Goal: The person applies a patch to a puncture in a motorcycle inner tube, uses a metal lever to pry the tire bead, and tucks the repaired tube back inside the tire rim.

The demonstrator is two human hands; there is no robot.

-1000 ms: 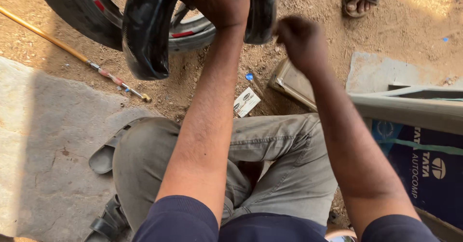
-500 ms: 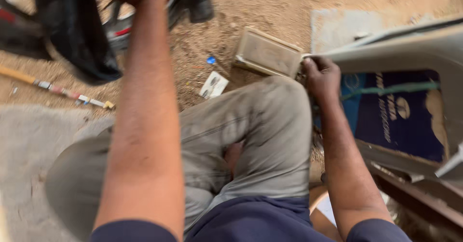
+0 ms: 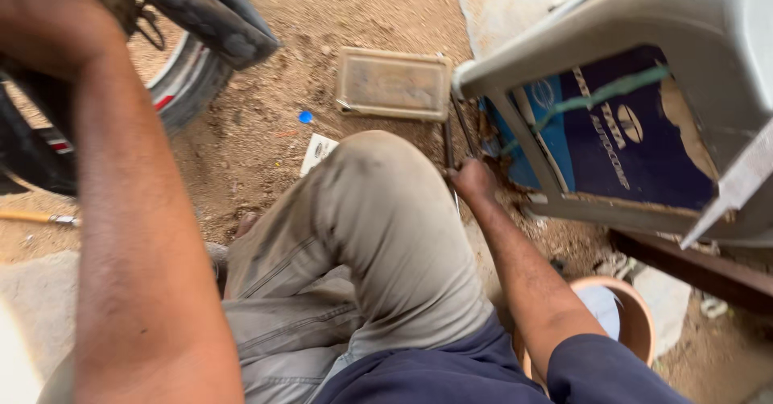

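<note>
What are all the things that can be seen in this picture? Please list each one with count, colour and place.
tyre: one, black, top left, under the left hand
wheel rim: one, silver with red mark, left, behind the tyre
flat box: one, dusty tan, on the ground at top centre
metal rods: thin, dark, count unclear, beside the knee, in the right hand
small round cap: one, blue, on the ground
card: one, white, on the ground by the knee
plastic chair: one, grey, right
carton: one, dark blue, under the chair
bowl: one, orange-brown, lower right
stick: one, yellow, left edge
left hand: on the tyre
right hand: closed on the rods
</note>
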